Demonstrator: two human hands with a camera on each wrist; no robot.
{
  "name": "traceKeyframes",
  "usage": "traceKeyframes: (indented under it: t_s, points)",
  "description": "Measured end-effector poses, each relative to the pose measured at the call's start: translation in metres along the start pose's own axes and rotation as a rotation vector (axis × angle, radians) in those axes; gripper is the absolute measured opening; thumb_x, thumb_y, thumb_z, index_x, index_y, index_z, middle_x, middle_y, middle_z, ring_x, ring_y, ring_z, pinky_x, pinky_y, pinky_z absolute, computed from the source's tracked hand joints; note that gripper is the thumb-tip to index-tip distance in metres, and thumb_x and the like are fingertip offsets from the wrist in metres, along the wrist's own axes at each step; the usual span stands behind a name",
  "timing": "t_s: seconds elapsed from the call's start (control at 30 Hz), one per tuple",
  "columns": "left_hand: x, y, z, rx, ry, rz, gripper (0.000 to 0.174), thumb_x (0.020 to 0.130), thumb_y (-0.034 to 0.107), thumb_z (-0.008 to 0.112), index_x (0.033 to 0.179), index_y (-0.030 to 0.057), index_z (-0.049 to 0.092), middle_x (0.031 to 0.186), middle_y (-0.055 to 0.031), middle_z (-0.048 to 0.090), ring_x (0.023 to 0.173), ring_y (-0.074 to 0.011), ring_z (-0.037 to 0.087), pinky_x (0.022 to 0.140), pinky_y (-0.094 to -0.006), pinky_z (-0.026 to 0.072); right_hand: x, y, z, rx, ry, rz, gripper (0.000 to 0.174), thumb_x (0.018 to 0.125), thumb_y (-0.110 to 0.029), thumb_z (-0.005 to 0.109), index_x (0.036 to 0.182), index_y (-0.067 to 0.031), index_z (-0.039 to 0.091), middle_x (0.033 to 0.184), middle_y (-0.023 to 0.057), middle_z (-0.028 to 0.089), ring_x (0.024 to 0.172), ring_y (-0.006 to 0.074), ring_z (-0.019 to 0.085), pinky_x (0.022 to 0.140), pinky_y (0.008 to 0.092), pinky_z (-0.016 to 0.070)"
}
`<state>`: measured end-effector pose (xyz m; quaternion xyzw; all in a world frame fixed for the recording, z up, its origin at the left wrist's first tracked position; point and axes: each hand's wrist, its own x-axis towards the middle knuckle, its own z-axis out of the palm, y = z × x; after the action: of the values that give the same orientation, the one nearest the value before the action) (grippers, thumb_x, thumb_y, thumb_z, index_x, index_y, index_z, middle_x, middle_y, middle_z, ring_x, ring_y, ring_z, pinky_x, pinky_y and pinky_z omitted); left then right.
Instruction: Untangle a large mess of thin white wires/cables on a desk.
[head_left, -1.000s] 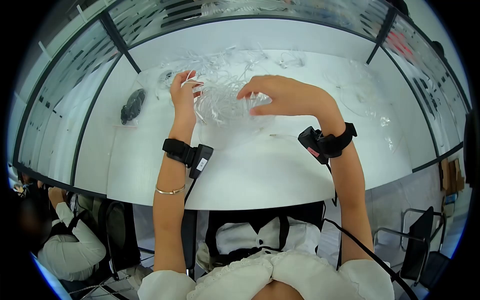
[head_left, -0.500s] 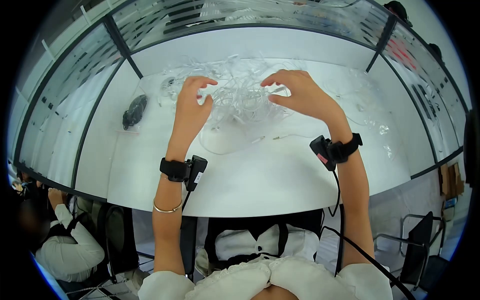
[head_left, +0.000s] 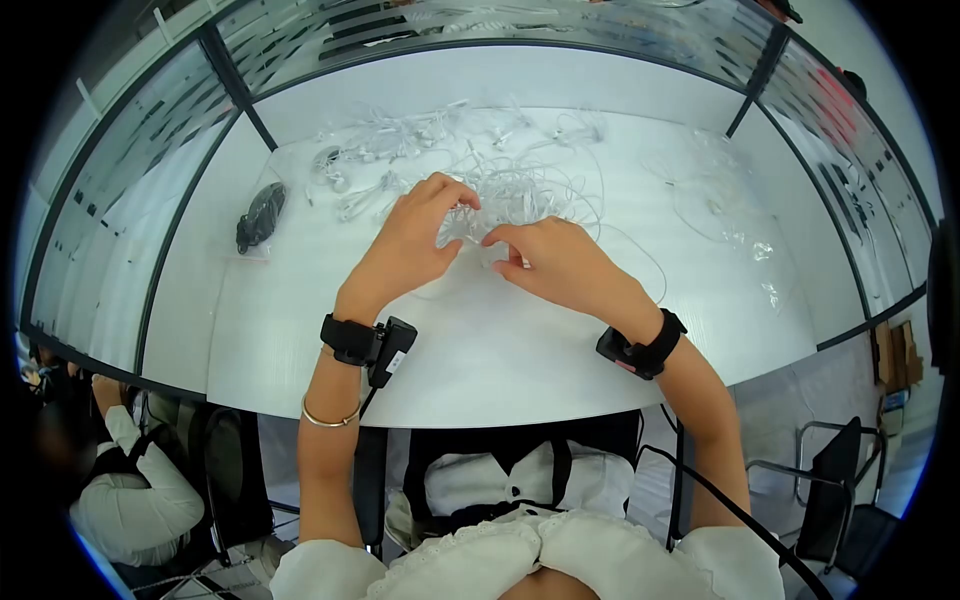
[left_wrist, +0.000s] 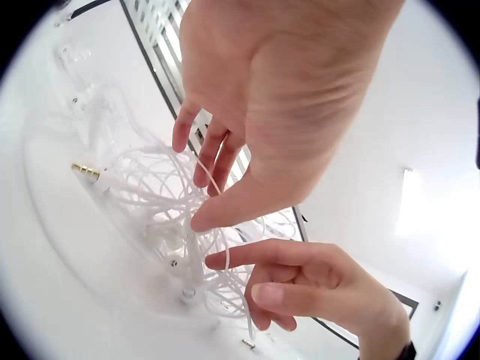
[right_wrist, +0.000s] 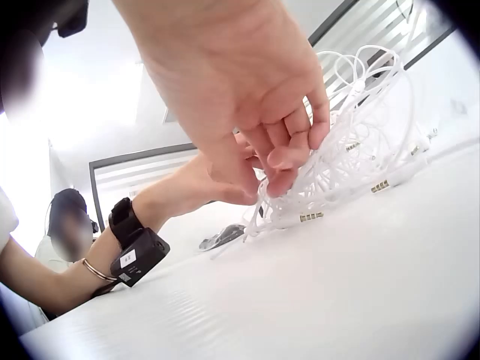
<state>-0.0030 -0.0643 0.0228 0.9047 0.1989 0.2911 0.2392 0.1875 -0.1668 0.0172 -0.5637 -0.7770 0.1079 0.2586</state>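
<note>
A loose tangle of white audio cables (head_left: 525, 190) with gold jack plugs lies on the white table. Over its near left side, my left hand (head_left: 412, 235) arches with thumb and fingers apart; in the left wrist view cable strands pass by its fingers. From the near right, my right hand (head_left: 555, 262) reaches in with its index finger extended against the strands and its other fingers bent, as the left wrist view shows. One gold jack plug (left_wrist: 86, 171) sticks out at the edge of the tangle. More plugs (right_wrist: 381, 186) lie low along the tabletop.
Further bundled white cables (head_left: 410, 130) in clear plastic lie along the back. A dark bagged item (head_left: 262, 215) lies at the left, and clear plastic bags (head_left: 735, 195) at the right. Low partitions (head_left: 500, 80) enclose the table (head_left: 520, 370). Another person (head_left: 140, 490) sits at lower left.
Both hands were spread apart over the tangle; they have come nearer each other and toward the near edge. The right hand moved left and down, the left hand rightward. The tangle's strands have shifted.
</note>
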Motion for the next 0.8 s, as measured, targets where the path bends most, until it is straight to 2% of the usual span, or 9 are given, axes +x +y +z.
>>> traceKeyframes:
  t_s: [0.07, 0.17, 0.27, 0.43, 0.5, 0.6, 0.7, 0.73, 0.8]
  points:
    - [0.001, 0.001, 0.001, 0.023, 0.035, 0.008, 0.032, 0.072, -0.009, 0.064, 0.101, 0.0059, 0.059, 0.113, -0.0076, 0.050, 0.106, -0.0254, 0.052, 0.096, -0.0336, 0.0431, 0.001, 0.003, 0.002, -0.069, 0.058, -0.033, 0.019, 0.082, -0.018, 0.066, 0.098, -0.0070, 0.068, 0.078, 0.0087, 0.069, 0.069, 0.0257, 0.064, 0.077, 0.0377, 0.0485]
    - [0.003, -0.006, 0.007, 0.095, 0.048, 0.062, 0.033, 0.070, -0.009, 0.067, 0.098, 0.0066, 0.059, 0.112, -0.0075, 0.050, 0.106, -0.0263, 0.052, 0.095, -0.0345, 0.0435, 0.002, 0.013, 0.007, -0.135, 0.120, -0.085, 0.020, 0.083, -0.019, 0.066, 0.100, -0.0082, 0.068, 0.077, 0.0068, 0.065, 0.069, 0.0228, 0.059, 0.079, 0.0345, 0.0433]
    - [0.004, -0.001, 0.009, 0.123, 0.043, 0.058, 0.033, 0.069, -0.008, 0.068, 0.095, 0.0093, 0.058, 0.110, -0.0061, 0.049, 0.101, -0.0269, 0.052, 0.088, -0.0393, 0.0440, 0.001, 0.018, 0.011, -0.208, 0.156, -0.088, 0.017, 0.083, -0.019, 0.068, 0.096, -0.0094, 0.069, 0.077, 0.0065, 0.061, 0.069, 0.0224, 0.056, 0.079, 0.0333, 0.0419]
    - [0.003, -0.002, 0.012, 0.150, 0.096, 0.101, 0.026, 0.069, -0.010, 0.065, 0.085, 0.0080, 0.057, 0.104, -0.0063, 0.048, 0.096, -0.0260, 0.052, 0.084, -0.0376, 0.0439, 0.004, 0.017, 0.005, -0.248, 0.111, -0.078, 0.011, 0.081, -0.019, 0.070, 0.085, -0.0103, 0.065, 0.075, 0.0061, 0.055, 0.066, 0.0224, 0.053, 0.080, 0.0333, 0.0403]
    - [0.002, 0.005, 0.012, 0.183, 0.089, 0.168, 0.026, 0.069, -0.010, 0.064, 0.086, 0.0089, 0.059, 0.109, -0.0061, 0.048, 0.102, -0.0261, 0.050, 0.088, -0.0379, 0.0418, 0.006, 0.020, 0.001, -0.152, 0.110, -0.039, 0.010, 0.080, -0.018, 0.070, 0.082, -0.0103, 0.063, 0.081, 0.0064, 0.058, 0.077, 0.0222, 0.059, 0.079, 0.0348, 0.0390]
    - [0.004, 0.020, 0.018, 0.253, 0.203, 0.192, 0.025, 0.069, -0.007, 0.066, 0.087, 0.0102, 0.063, 0.114, -0.0051, 0.050, 0.109, -0.0260, 0.047, 0.093, -0.0384, 0.0386, 0.008, 0.016, -0.006, 0.095, 0.159, -0.021, 0.012, 0.083, -0.019, 0.068, 0.085, -0.0072, 0.064, 0.084, 0.0069, 0.060, 0.079, 0.0212, 0.060, 0.078, 0.0342, 0.0413]
    - [0.002, 0.016, 0.020, 0.275, 0.250, 0.115, 0.023, 0.071, -0.003, 0.070, 0.089, 0.0111, 0.066, 0.119, -0.0040, 0.049, 0.114, -0.0263, 0.045, 0.097, -0.0392, 0.0356, 0.011, 0.012, -0.018, 0.429, 0.158, 0.082, 0.018, 0.087, -0.021, 0.067, 0.086, -0.0031, 0.064, 0.089, 0.0082, 0.062, 0.079, 0.0196, 0.059, 0.075, 0.0330, 0.0444]
    - [0.002, 0.016, 0.017, 0.291, 0.272, 0.144, 0.020, 0.073, 0.003, 0.075, 0.089, 0.0109, 0.067, 0.116, -0.0033, 0.052, 0.110, -0.0254, 0.047, 0.095, -0.0380, 0.0375, 0.011, 0.015, -0.018, 0.462, 0.204, 0.063, 0.020, 0.088, -0.021, 0.066, 0.087, -0.0013, 0.065, 0.090, 0.0086, 0.062, 0.077, 0.0186, 0.056, 0.072, 0.0318, 0.0460]
    - [0.004, 0.014, 0.016, 0.267, 0.325, 0.175, 0.019, 0.073, 0.006, 0.076, 0.090, 0.0105, 0.068, 0.112, -0.0027, 0.054, 0.107, -0.0247, 0.048, 0.093, -0.0368, 0.0390, 0.010, 0.016, -0.023, 0.482, 0.249, 0.052, 0.019, 0.091, -0.021, 0.064, 0.090, -0.0023, 0.065, 0.089, 0.0049, 0.060, 0.084, 0.0154, 0.055, 0.077, 0.0295, 0.0440]
